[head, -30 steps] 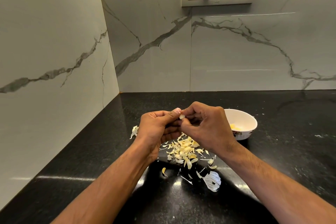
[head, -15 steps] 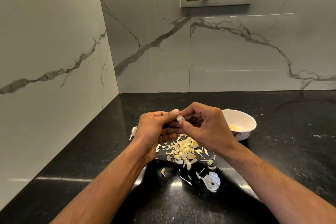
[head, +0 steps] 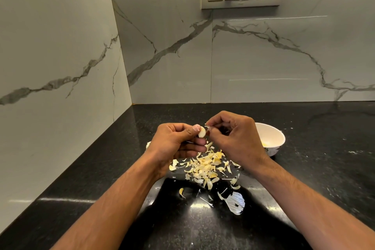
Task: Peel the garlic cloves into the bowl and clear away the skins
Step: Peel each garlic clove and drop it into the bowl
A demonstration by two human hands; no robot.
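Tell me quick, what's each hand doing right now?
Left hand: pinching a garlic clove.
Right hand: pinching a bit of skin beside the clove.

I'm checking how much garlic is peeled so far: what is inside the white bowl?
Inside the bowl, something pale yellow lies at the bottom, probably peeled cloves. The right hand covers the bowl's left part, so a count is not possible.

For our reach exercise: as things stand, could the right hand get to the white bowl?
Probably yes. The right hand is just in front of the white bowl, with nothing between them, though it pinches a bit of skin pulled from the garlic clove.
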